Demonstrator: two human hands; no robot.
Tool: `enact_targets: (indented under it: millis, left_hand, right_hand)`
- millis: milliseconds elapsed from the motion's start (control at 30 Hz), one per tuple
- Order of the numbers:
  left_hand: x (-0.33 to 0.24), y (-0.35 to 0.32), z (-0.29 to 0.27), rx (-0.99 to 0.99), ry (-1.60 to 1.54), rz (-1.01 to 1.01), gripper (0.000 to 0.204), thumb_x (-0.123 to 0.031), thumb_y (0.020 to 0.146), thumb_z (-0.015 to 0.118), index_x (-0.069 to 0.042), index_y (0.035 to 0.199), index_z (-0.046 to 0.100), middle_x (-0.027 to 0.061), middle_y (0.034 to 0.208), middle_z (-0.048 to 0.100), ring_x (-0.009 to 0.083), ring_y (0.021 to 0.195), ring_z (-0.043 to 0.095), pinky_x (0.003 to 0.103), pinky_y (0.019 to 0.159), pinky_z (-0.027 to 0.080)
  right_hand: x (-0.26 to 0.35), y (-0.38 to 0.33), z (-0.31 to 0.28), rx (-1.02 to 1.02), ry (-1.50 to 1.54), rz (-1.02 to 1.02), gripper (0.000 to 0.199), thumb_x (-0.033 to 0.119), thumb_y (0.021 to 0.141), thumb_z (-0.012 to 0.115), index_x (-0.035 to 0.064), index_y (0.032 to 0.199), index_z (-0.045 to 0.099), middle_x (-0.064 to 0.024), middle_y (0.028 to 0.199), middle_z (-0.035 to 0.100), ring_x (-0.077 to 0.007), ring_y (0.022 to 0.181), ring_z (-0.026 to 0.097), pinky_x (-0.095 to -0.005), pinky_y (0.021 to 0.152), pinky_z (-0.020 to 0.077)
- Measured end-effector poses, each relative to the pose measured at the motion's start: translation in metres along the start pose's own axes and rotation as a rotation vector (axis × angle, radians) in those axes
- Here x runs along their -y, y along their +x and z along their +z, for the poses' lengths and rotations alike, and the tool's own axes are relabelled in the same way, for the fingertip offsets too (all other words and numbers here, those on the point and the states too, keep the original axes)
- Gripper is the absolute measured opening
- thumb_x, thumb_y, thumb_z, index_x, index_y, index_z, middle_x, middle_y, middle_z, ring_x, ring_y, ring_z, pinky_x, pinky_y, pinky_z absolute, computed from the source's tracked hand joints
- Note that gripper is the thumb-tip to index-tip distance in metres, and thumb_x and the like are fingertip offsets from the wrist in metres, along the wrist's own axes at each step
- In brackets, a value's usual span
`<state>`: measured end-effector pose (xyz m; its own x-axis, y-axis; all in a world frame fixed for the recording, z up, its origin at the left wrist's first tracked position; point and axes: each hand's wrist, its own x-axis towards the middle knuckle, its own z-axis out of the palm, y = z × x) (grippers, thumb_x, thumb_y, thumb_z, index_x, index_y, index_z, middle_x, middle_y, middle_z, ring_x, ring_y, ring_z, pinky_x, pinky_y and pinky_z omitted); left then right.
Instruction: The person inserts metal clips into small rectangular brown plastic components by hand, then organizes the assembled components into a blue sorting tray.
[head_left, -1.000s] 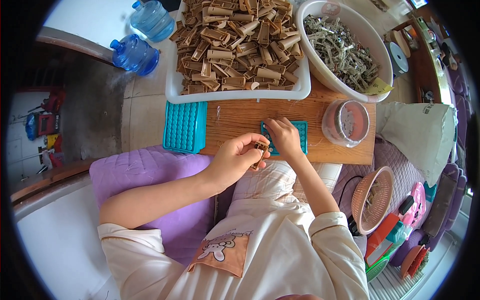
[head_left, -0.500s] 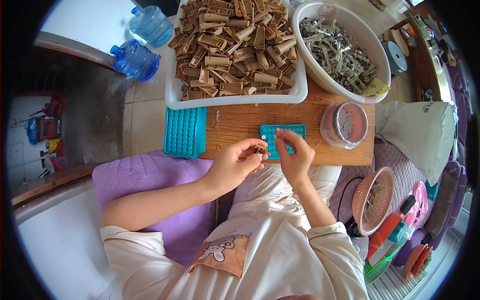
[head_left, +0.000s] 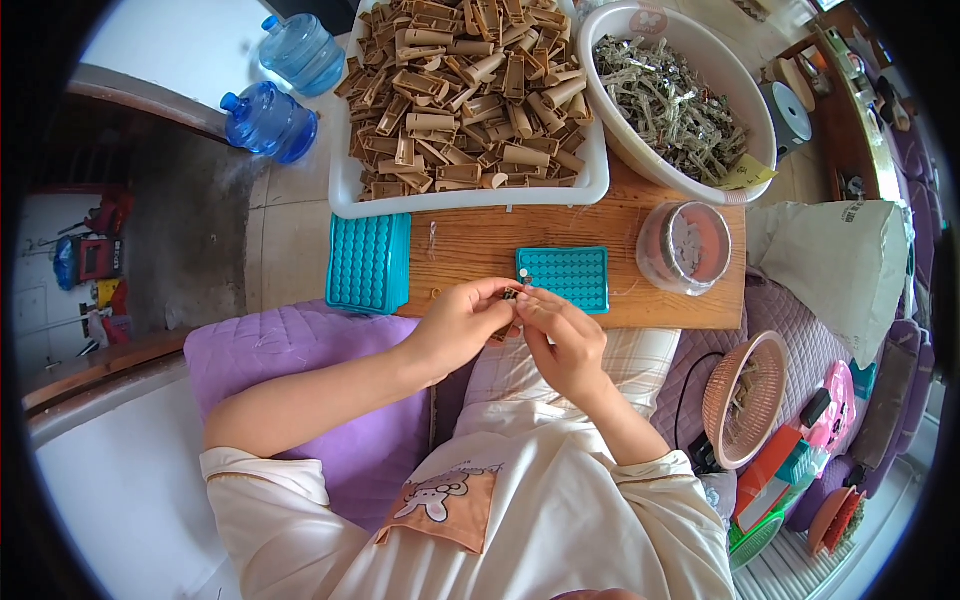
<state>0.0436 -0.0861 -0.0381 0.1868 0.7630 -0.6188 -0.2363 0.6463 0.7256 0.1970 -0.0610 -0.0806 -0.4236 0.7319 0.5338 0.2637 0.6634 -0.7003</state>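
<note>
Over the near edge of the table, my left hand (head_left: 452,328) grips a small brown part (head_left: 501,334) with a dark inside, mostly covered by fingers. My right hand (head_left: 568,345) is pinched at the upper end of that part; whatever is between its fingertips is too small to make out. Just beyond the hands lies a teal tray (head_left: 585,278) with rows of round pockets, and a small white disc (head_left: 523,272) sits at its left side. A stack of similar teal trays (head_left: 366,262) stands to the left.
A white bin (head_left: 470,207) heaped with brown half-shell pieces (head_left: 435,122) fills the far side. Beside it are a pale basin (head_left: 602,90) of clear and silvery parts (head_left: 680,115) and a see-through tub (head_left: 655,262) on the wooden table (head_left: 460,245). A peach basket (head_left: 725,410) is at right.
My right hand has come down and left from above the teal tray to meet the brown part in my left hand. The left hand has barely moved.
</note>
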Motion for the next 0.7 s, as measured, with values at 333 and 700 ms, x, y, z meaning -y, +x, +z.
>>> enact_targets:
  millis: [333,700]
  left_hand:
    - [-0.015,0.004,-0.007,-0.048,-0.004,-0.014,0.02,-0.012,0.084,0.042,-0.007,0.101,0.051,0.0029,0.088,0.057,0.0074,0.073,0.053,0.022,0.067,0.044]
    - [-0.019,-0.002,-0.009,-0.03,0.017,-0.069,0.022,-0.012,0.083,0.042,-0.008,0.102,0.051,0.0029,0.088,0.057,0.007,0.074,0.055,0.021,0.066,0.044]
  right_hand:
    - [-0.065,-0.001,0.014,0.328,-0.12,0.399,0.016,0.007,0.071,0.058,0.0051,0.087,0.055,-0.0116,0.08,0.059,-0.0251,0.071,0.058,-0.0329,0.06,0.0472]
    - [-0.072,-0.013,0.047,0.382,-0.476,0.267,0.014,0.004,0.07,0.055,0.006,0.083,0.052,-0.007,0.071,0.053,-0.0239,0.068,0.055,-0.0328,0.056,0.0464]
